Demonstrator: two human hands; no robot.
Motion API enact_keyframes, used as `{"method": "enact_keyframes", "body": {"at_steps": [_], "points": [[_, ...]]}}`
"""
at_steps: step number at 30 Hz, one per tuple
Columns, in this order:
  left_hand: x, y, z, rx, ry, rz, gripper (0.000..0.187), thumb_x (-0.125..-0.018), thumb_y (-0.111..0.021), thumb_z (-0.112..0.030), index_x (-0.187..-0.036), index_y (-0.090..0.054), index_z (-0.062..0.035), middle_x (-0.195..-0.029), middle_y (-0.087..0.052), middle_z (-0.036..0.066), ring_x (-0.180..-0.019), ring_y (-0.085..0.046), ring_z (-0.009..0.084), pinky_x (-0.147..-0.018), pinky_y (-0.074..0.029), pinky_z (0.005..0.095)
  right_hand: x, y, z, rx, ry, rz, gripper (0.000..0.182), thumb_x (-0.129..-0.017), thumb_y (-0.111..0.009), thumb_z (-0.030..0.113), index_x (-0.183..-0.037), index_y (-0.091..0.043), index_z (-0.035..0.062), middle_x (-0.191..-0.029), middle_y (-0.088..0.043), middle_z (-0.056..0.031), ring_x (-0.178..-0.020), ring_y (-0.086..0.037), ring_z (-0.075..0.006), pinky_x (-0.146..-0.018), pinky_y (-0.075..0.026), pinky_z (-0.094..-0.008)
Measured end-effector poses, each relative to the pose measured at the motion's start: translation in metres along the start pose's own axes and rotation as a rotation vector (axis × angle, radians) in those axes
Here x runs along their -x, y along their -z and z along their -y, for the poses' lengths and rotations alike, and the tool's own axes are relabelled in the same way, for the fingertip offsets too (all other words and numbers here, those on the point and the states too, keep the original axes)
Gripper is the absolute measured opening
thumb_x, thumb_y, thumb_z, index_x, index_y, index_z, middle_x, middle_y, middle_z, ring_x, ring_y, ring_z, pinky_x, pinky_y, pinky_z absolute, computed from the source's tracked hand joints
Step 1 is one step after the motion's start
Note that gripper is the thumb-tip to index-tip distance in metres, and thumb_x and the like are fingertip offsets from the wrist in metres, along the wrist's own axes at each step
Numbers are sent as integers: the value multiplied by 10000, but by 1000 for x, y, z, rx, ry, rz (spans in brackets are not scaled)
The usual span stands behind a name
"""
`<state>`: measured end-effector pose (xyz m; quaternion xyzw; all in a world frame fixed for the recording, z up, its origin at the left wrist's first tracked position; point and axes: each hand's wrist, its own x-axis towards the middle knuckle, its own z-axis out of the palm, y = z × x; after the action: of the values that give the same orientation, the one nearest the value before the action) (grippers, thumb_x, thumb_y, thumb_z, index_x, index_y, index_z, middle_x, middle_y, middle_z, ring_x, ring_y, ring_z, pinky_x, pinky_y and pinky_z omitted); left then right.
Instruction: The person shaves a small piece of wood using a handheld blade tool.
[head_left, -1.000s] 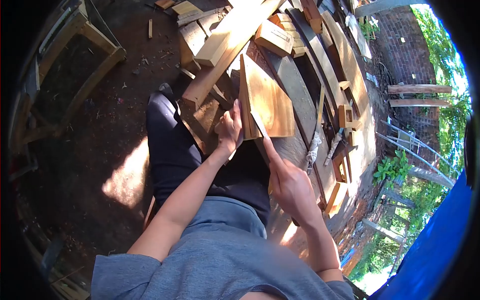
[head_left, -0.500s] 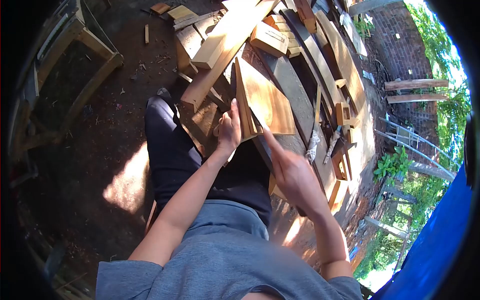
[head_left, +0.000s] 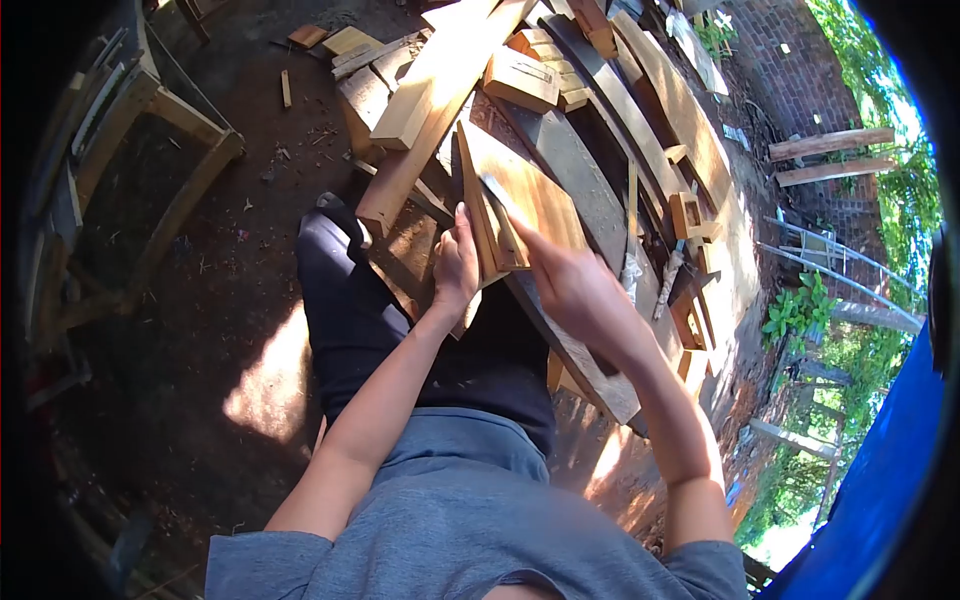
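Note:
A wooden piece (head_left: 535, 200) with a broad, pale top face and a narrow side stands tilted in front of me. My left hand (head_left: 457, 268) is closed around its lower left side, thumb pointing up along the edge. My right hand (head_left: 588, 295), slightly blurred, is closed at the lower right of the piece. From its fingers a narrow metal blade (head_left: 493, 187) reaches up along the edge between the top face and the side. The blade's handle is hidden in the fist, with the index finger stretched along the tool.
Thick timber beams (head_left: 405, 115) and a cut block (head_left: 523, 78) lie beyond the piece. To the right are dark planks (head_left: 570, 160), two tools with cloth-wrapped handles (head_left: 669, 280) and a small mortised block (head_left: 686, 214). A wooden frame (head_left: 190, 120) stands at the left.
My right hand has moved slightly right, and the blade now shows farther up along the wood's edge. My left hand keeps its hold. The whole view has shifted a little.

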<state>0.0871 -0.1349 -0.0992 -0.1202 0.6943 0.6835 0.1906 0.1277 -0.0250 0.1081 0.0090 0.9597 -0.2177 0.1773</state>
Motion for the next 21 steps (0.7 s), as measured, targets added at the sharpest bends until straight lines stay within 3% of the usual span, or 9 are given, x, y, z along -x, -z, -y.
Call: {"method": "enact_keyframes", "body": {"at_steps": [4,7,9,10,12,13,14,16,21], "points": [[-16,-1,11,171,26,37,771,-1027,-315,-582,-1075,-662,105,-1056,-679,311,-1090,-627,435,-947,-479,430,-42,4,2,16,20,1,507,-982,-439,159,-1488,-417,147,-900,-632,-310,-852,-640,-464,-780,-484,-524],[12,23,-1,123,-54,235,801,-993,-348,-640,-1187,-599,95,-1072,-666,312,-1072,-633,445,-942,-482,451,-45,5,-4,34,-6,37,522,-975,-429,153,-1496,-408,168,-922,-632,-312,-865,-641,-460,-792,-489,-518],[32,31,1,-23,-608,127,809,-938,-522,-613,-1361,-438,71,-1097,-644,319,-1042,-648,439,-933,-487,474,-46,-6,-14,38,129,-98,524,-951,-419,179,-1471,-433,118,-844,-665,-283,-780,-665,-444,-757,-512,-533],[35,34,3,-32,-605,132,809,-938,-522,-613,-1361,-438,71,-1097,-644,319,-1042,-648,439,-933,-487,474,-47,-8,-16,28,126,-100,524,-951,-419,179,-1471,-433,118,-844,-665,-283,-780,-665,-444,-757,-512,-533],[40,40,5,-363,-860,127,938,-854,-710,-503,-1464,-253,44,-1135,-617,336,-989,-659,468,-857,-520,511,-50,-11,-17,28,117,-100,525,-950,-420,179,-1473,-431,123,-857,-667,-280,-789,-665,-439,-753,-513,-532],[40,32,-2,-349,-603,154,930,-834,-768,-330,-1472,-208,51,-1055,-645,325,-940,-663,481,-798,-544,523,-51,-9,-13,38,74,-60,512,-950,-415,165,-1460,-445,123,-851,-669,-266,-787,-658,-441,-746,-511,-532],[39,32,2,-352,-602,157,930,-834,-768,-330,-1472,-208,51,-1055,-645,325,-940,-663,481,-798,-544,523,-49,-9,-13,35,73,-61,512,-950,-415,165,-1460,-445,123,-851,-669,-266,-787,-658,-441,-746,-511,-532],[34,28,1,-442,-477,93,752,-858,-737,-155,-1441,-285,-16,-1132,-658,232,-1014,-676,406,-796,-571,414,-42,-9,-12,3,85,-91,493,-948,-423,153,-1438,-466,112,-821,-660,-271,-776,-652,-444,-738,-510,-533],[31,38,-9,-493,-538,117,628,-849,-712,-72,-1375,-377,0,-1059,-693,201,-987,-694,362,-787,-570,385,31,2,-1,-80,32,-10,475,-971,-444,156,-1443,-443,98,-823,-655,-281,-768,-648,-453,-719,-502,-550]]}}
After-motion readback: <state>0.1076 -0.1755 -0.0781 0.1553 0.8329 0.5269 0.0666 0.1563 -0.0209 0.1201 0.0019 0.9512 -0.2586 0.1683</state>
